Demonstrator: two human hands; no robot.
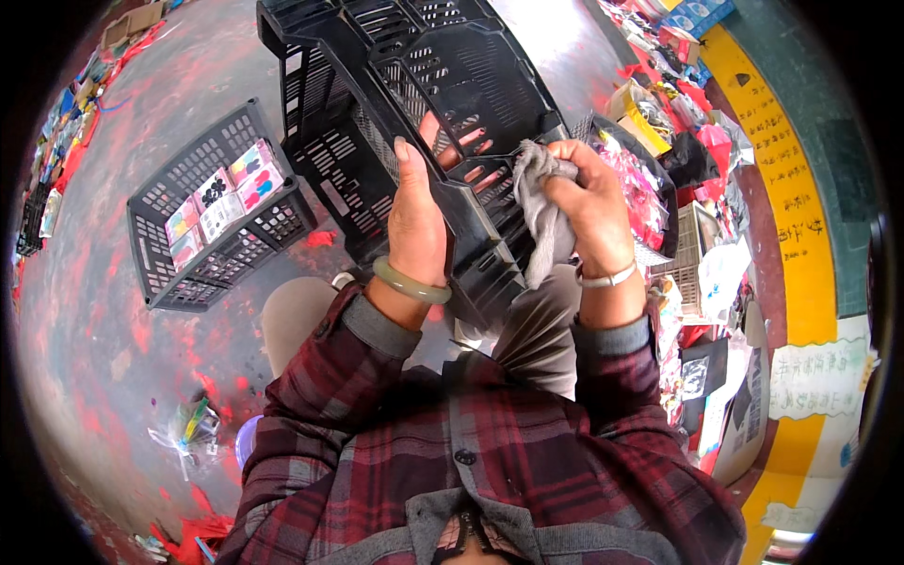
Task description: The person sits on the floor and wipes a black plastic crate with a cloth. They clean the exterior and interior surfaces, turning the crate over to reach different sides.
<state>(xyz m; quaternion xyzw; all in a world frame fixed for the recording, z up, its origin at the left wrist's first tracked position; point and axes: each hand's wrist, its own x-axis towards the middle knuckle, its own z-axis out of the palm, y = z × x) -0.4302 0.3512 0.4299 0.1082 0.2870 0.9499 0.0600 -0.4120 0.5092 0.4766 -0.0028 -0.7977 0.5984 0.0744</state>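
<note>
Counting two black crates: one crate [414, 122] is gripped by the left hand [417, 221], one grey rag [541, 221] is clenched in the right hand [589, 207], the other crate [212, 207] is left aside.

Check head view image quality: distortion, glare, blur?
Head view: strong fisheye bend with a black vignette at the rim; soft daylight, pale glare on the grey floor; the left hand, right hand with grey cloth, and black crate are fairly sharp; edge clutter smears.
</note>
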